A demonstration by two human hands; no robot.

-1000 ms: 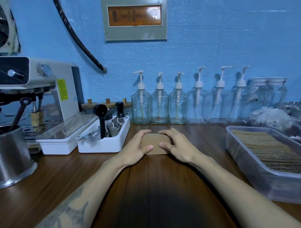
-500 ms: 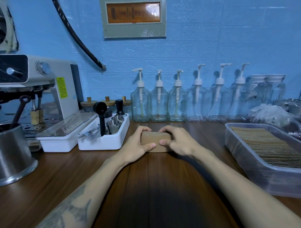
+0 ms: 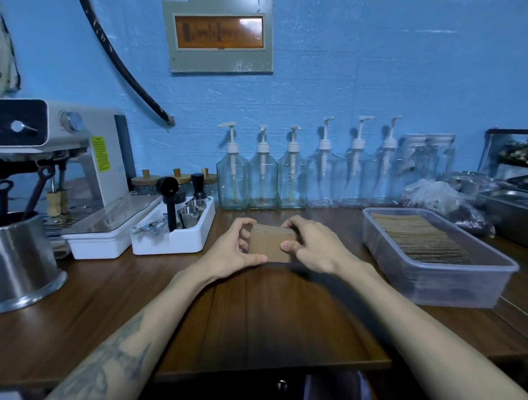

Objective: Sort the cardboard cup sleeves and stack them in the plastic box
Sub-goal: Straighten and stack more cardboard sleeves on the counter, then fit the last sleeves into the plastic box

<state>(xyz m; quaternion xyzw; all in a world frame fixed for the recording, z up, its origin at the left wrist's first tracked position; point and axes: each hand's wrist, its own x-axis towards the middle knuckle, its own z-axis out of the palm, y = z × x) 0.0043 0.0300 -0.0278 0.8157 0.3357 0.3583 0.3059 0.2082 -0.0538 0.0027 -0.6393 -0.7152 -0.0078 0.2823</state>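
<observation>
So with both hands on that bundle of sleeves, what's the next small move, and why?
Probably carry the stack of sleeves to the right and set it into the plastic box. The left hand and right hand already grip it from both sides, tilted up off the wooden counter, and the box already holds a row of sleeves.

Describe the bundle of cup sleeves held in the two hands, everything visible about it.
The bundle of cup sleeves is a small stack of flattened brown corrugated cardboard pieces, fluted edges showing along its top. It is held tilted up over the wooden counter, broad face toward the camera. The left hand grips its left end, the right hand its right end, thumbs on the front.
</observation>
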